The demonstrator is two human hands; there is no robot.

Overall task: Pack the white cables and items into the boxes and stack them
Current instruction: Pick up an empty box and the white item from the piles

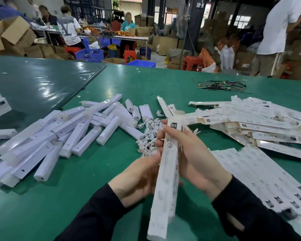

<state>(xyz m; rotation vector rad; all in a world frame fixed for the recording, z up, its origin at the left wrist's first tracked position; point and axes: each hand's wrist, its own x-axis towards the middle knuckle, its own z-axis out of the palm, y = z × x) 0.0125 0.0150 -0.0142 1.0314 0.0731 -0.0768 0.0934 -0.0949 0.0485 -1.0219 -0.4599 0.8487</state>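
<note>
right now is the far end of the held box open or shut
Open: the box held by both hands has its far-end flap standing up, unfolded.

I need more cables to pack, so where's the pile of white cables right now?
In the head view the white cables lie heaped on the green table at centre, just beyond the left hand, between the white bars and the flat boxes.
</note>
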